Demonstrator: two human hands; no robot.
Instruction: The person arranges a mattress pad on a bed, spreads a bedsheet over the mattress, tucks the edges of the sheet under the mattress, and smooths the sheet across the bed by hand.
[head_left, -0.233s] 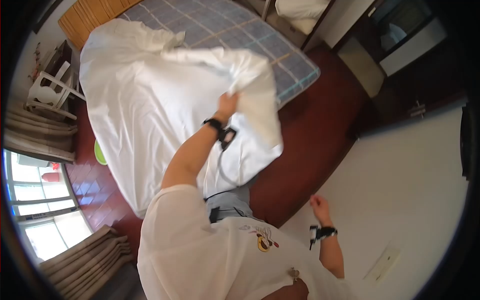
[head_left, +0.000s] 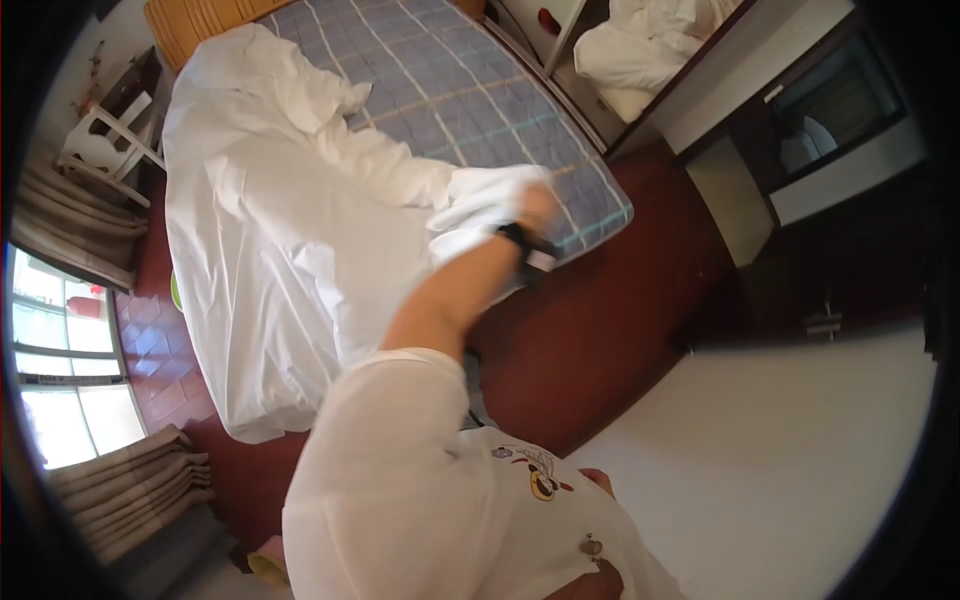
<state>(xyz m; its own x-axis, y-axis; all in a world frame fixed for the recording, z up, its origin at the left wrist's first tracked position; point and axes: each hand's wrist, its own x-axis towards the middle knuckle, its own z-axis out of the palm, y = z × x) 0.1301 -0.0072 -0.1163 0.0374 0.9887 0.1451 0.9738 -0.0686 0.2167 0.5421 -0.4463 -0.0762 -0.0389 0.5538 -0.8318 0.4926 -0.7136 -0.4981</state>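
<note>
A white bed sheet (head_left: 270,220) lies crumpled over the near and left part of the bed and hangs down towards me. My left hand (head_left: 537,205), smeared by motion, is at the right end of the sheet near the mattress's side edge. The cloth bunches up to its fingers, which look closed on it. A black band with a small device is on that wrist. Of my right hand (head_left: 597,481) only a small part shows beside my shirt; its fingers are mostly hidden. Under the sheet is a mattress (head_left: 440,90) with a blue-grey checked cover.
A wooden headboard (head_left: 205,25) is at the far end. White bedding (head_left: 640,50) fills an open cabinet at the right. A white chair (head_left: 110,145) and curtains (head_left: 85,220) are at the left. A white wall (head_left: 740,450) stands close on my right.
My left hand has moved right and away from me, and the sheet's right end has gone with it, lying lower and baring more mattress. My right hand has dropped mostly behind my shirt.
</note>
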